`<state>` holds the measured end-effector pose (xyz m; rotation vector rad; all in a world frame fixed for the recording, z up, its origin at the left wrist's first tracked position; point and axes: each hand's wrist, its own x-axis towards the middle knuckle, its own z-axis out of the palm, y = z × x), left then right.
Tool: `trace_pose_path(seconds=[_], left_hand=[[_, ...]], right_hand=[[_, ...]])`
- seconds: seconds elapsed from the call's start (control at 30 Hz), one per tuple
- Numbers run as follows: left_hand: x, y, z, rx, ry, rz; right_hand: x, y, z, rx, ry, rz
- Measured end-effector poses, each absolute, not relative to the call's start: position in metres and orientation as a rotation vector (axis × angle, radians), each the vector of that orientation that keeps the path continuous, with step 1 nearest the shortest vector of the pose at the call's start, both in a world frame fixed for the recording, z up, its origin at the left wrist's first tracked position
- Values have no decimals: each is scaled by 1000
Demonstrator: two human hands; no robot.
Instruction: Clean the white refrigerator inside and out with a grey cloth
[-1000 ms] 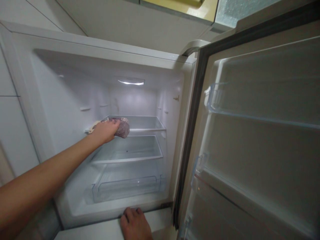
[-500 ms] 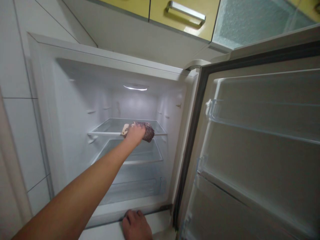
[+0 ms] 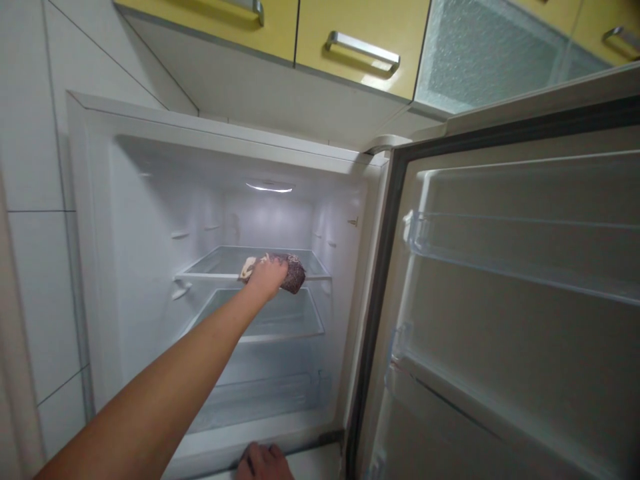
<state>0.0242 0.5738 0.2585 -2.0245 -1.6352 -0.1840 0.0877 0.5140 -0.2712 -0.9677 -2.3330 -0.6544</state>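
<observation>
My left hand (image 3: 267, 277) reaches into the open fridge and is closed on a dark mottled cloth (image 3: 295, 275) with a pale end. The cloth presses on the front edge of the upper glass shelf (image 3: 210, 263), right of its middle. My right hand (image 3: 263, 461) shows only partly at the bottom of the view. Its fingers lie flat on the white ledge below the fridge compartment (image 3: 310, 460), holding nothing.
A second glass shelf (image 3: 295, 323) and a clear drawer (image 3: 270, 397) sit below. The fridge door (image 3: 500, 320) stands open on the right with clear door racks (image 3: 525, 260). Yellow cabinets with metal handles (image 3: 363, 47) hang above. White tiled wall (image 3: 35, 200) at left.
My left hand slid the cloth rightward along the upper shelf's front edge, from its left end to right of the middle. The view tilted upward; my right hand stayed on the ledge.
</observation>
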Motion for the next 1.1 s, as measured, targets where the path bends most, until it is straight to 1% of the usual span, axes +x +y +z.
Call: trace_pose_path(seconds=[0.13, 0.47, 0.6, 0.77, 0.97, 1.1], left_hand=[[25, 576, 258, -2030, -1649, -197], [26, 565, 251, -2008, -1659, -216], [24, 564, 252, -2011, -1632, -199], [24, 572, 254, -2008, -1627, -199], [24, 574, 256, -2033, -1625, -180], [26, 569, 257, -2029, -1643, -169]], right_hand=[[90, 511, -267, -927, -2316, -651], [102, 491, -230, -1035, -2476, -401], [99, 491, -236, -1065, -2401, -488], [94, 494, -246, -990, -2378, -549], [97, 486, -228, -1036, -2451, -487], [99, 483, -217, -1050, -2379, -441]])
